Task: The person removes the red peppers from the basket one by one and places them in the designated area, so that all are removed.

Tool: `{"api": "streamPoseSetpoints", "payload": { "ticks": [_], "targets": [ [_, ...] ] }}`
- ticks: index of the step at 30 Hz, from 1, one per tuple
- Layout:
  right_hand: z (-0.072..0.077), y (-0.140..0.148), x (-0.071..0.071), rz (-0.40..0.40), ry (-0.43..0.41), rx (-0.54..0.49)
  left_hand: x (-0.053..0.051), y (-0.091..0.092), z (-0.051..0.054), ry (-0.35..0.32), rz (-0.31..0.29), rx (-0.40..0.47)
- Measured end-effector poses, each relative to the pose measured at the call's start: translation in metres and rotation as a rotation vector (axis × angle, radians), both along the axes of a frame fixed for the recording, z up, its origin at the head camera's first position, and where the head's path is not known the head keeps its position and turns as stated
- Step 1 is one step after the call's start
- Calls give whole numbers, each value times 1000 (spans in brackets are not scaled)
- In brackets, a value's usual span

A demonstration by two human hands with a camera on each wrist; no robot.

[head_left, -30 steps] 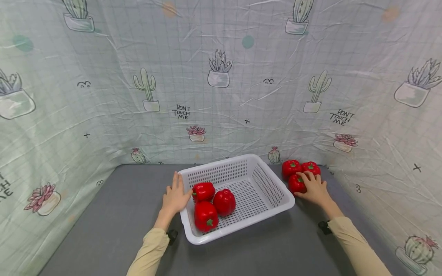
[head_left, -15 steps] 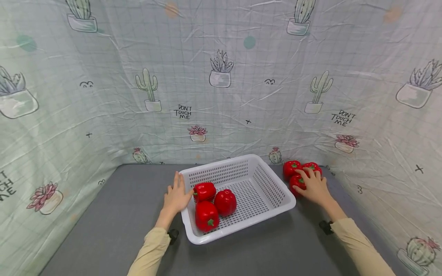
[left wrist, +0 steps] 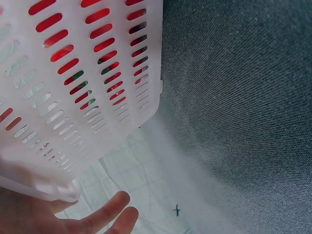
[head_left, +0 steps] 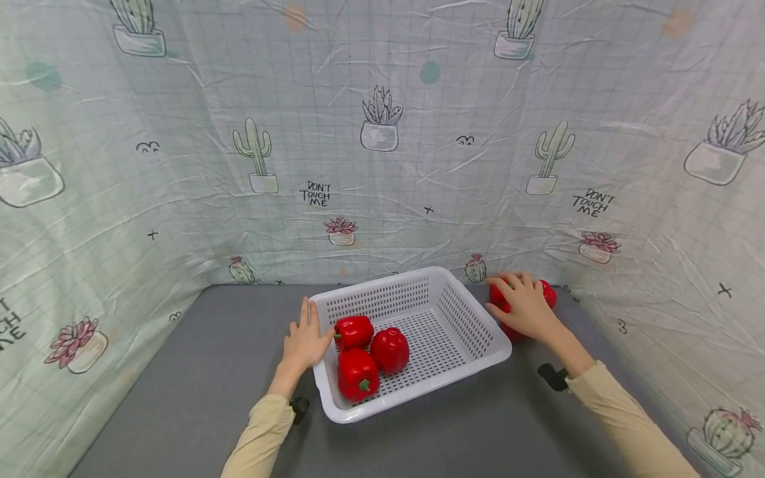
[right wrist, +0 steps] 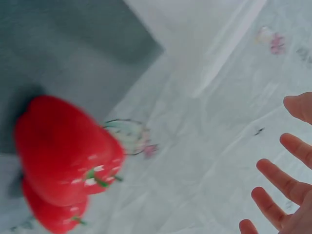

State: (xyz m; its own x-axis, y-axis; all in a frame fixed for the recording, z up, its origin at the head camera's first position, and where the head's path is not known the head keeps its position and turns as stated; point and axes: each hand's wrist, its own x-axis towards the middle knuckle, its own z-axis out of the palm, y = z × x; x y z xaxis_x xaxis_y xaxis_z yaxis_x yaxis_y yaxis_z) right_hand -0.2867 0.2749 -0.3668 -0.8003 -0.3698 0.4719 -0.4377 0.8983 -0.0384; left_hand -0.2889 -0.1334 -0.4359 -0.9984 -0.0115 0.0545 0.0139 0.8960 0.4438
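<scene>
Right hand [head_left: 523, 308] has shifted leftward, above red peppers [right wrist: 63, 146].

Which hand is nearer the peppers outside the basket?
Right. The right hand is by the peppers outside the basket, partly hiding them in the head view; the left hand is across at the basket's left rim.

A dark grey table [head_left: 179, 392]
White perforated basket [head_left: 418, 390] sits angled across the middle; red bell peppers [right wrist: 63, 151] cluster near the far edge, by the basket's right end.
</scene>
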Motion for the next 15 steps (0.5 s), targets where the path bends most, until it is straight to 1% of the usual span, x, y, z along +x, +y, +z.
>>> {"api": "streamPoseSetpoints", "payload": {
  "ticks": [3,6,10,15],
  "targets": [
    [10,-14,2,53,25,12,-1,0,1,3,-1,-1],
    [17,-27,1,107,54,41,-2,0,3,6,-4,-1],
    [24,-45,-2,174,74,70,-2,0,3,5,-9,-2],
    [31,-68,-9,247,76,86,1,0,2,-2,-11,0]
  ]
}}
